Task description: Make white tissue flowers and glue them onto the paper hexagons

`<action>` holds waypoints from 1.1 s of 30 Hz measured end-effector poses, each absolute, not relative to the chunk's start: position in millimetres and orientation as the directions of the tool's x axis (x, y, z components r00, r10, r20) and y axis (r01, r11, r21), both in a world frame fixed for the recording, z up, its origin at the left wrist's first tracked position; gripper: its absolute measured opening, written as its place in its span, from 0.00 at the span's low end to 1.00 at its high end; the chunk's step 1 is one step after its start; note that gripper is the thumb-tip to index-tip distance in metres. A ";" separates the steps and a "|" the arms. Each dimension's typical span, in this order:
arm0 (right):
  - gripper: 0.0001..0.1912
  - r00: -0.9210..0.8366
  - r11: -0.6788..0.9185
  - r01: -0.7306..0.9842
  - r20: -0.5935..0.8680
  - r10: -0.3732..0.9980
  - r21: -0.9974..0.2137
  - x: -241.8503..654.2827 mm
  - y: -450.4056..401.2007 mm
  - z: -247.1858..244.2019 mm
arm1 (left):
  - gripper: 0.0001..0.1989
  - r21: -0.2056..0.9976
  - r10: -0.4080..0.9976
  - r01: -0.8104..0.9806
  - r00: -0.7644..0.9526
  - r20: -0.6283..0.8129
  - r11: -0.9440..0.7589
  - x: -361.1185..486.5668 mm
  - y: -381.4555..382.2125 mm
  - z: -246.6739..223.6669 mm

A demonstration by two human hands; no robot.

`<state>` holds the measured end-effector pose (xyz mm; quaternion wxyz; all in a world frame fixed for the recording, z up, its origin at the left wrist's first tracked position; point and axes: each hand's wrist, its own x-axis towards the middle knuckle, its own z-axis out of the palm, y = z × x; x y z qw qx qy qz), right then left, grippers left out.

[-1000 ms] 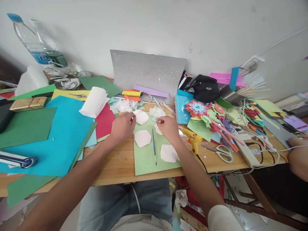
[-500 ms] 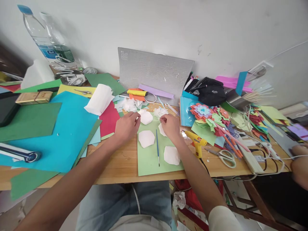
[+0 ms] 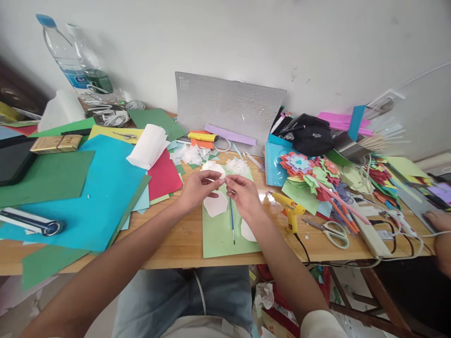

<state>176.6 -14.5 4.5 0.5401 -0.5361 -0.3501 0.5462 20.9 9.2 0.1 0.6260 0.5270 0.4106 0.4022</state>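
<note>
Over a light green sheet, my left hand and my right hand meet fingertip to fingertip. Both are closed in a pinch, and whatever lies between the fingertips is too small to make out. Cut white paper pieces with rounded edges lie around them: one below my left fingers, one behind them, and one partly covered by my right wrist. A thin blue paintbrush rests between the pieces. A heap of white paper scraps sits just beyond my right hand.
Coloured sheets and a white paper roll spread on the left. To the right are a yellow glue gun with its cord, scissors and paper flowers. A grey cutting mat leans on the wall. Another person's hand shows far right.
My two hands have moved inward from either side of the sheet until their fingertips meet. The view has shifted slightly. The paintbrush and glue gun stay put on the table.
</note>
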 end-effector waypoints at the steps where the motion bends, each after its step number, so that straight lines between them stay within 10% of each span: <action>1: 0.17 0.156 -0.175 -0.220 -0.212 0.965 -0.960 174.8 -13.9 3.4 | 0.21 0.987 0.936 -0.085 0.336 -0.103 0.139 21.3 9.2 0.9; 7: 0.16 0.204 -0.109 -0.075 -0.122 0.971 -0.991 175.8 -29.8 7.2 | 0.18 0.995 0.957 -0.007 0.273 -0.098 0.103 13.6 19.8 0.2; 15: 0.10 0.574 0.098 0.708 0.651 0.497 -0.699 252.3 -146.2 -8.9 | 0.15 0.941 0.983 0.336 0.182 -0.015 -0.048 -34.8 57.9 -0.8; 33: 0.31 0.620 -0.425 0.668 0.140 0.772 -0.611 324.0 -126.0 -29.8 | 0.08 0.857 0.985 0.490 0.136 0.104 -0.159 -14.7 62.7 -37.3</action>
